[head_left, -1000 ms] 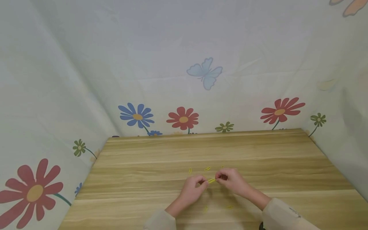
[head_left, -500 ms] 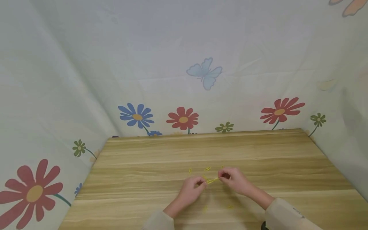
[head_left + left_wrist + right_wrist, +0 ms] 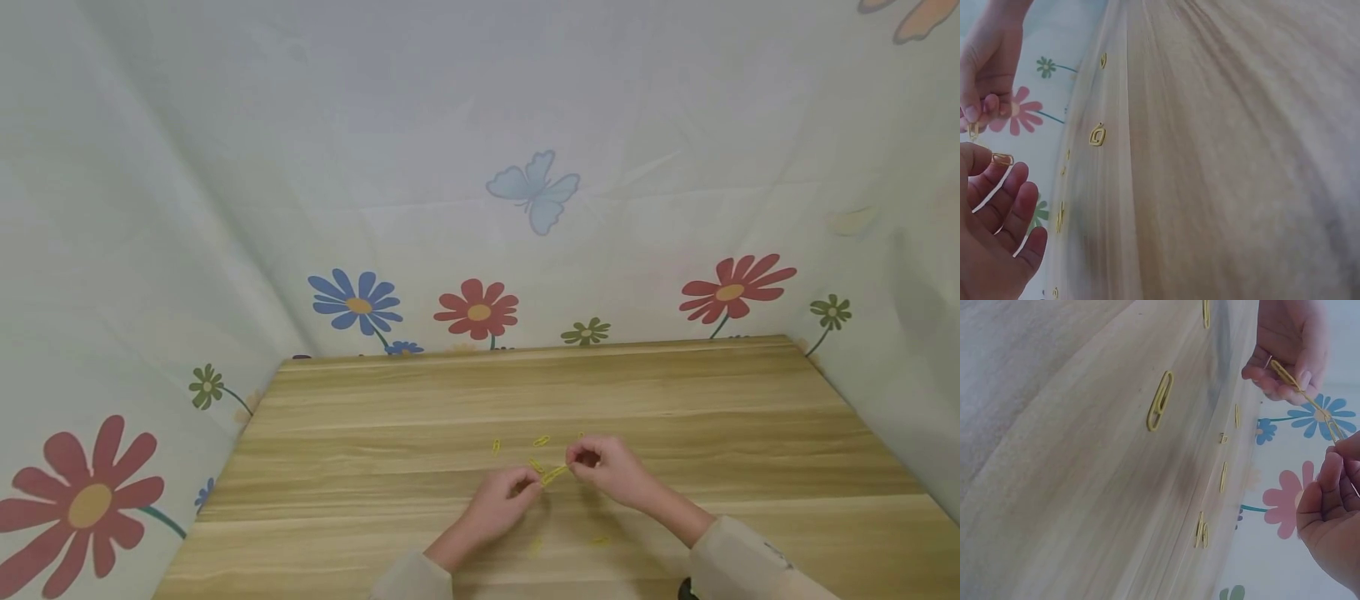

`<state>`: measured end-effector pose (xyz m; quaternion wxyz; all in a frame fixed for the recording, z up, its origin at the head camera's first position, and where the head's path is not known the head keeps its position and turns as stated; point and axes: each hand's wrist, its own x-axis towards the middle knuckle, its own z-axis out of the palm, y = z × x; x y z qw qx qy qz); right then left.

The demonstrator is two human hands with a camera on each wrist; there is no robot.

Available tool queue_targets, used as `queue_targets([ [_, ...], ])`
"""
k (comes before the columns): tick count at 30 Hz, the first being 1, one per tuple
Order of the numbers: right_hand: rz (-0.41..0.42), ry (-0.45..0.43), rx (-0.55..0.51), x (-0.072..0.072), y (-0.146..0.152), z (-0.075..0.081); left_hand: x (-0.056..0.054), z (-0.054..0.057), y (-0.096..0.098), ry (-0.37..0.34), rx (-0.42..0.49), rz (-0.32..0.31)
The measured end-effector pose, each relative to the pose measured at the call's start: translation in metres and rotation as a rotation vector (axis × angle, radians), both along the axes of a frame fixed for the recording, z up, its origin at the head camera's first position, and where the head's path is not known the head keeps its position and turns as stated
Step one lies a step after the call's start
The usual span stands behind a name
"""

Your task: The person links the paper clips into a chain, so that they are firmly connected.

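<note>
A short chain of yellow paper clips [image 3: 556, 474] stretches between my two hands, above the table. My left hand [image 3: 501, 505] pinches its left end between thumb and forefinger. In the left wrist view, a clip's loop [image 3: 1002, 159] sticks out past that thumb, and the other fingers are spread. My right hand [image 3: 613, 473] pinches the chain's right end with thumb and fingertips. The right wrist view shows one clip [image 3: 1285, 374] at the left hand's fingers and a linked clip [image 3: 1334, 428] running into the right fingertips. Part of each end clip is hidden by the fingers.
Several loose yellow paper clips lie on the wood-grain table [image 3: 375, 467]: one [image 3: 542, 440] behind the hands, one [image 3: 496, 446] farther left, one [image 3: 602, 540] in front. A white cloth [image 3: 420, 167] printed with flowers and butterflies hangs around the table's back and sides.
My hands first drew slightly apart, showing more of the chain. Since then the left hand has shifted a little toward me and right. Both keep their pinch; the loose clips have not moved.
</note>
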<state>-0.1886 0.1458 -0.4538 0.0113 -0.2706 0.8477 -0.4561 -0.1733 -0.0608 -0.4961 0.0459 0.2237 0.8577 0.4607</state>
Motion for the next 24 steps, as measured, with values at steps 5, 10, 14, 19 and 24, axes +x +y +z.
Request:
queue_targets([
  [5,-0.001,-0.019,-0.002,0.003,-0.005,0.008,0.000,0.000,0.002,0.041,-0.025,-0.034],
  [10,0.018,-0.041,-0.026,0.012,-0.011,0.029,0.000,0.002,0.003,0.039,-0.050,-0.038],
  [14,0.029,-0.048,-0.033,0.019,-0.014,0.042,0.002,0.005,0.005,0.058,-0.056,-0.020],
  [19,0.047,-0.045,-0.046,0.021,-0.015,0.044,0.003,0.012,0.009,0.121,-0.061,-0.016],
  [24,0.044,-0.066,-0.035,0.021,-0.016,0.043,0.004,0.016,0.012,0.179,-0.072,-0.010],
])
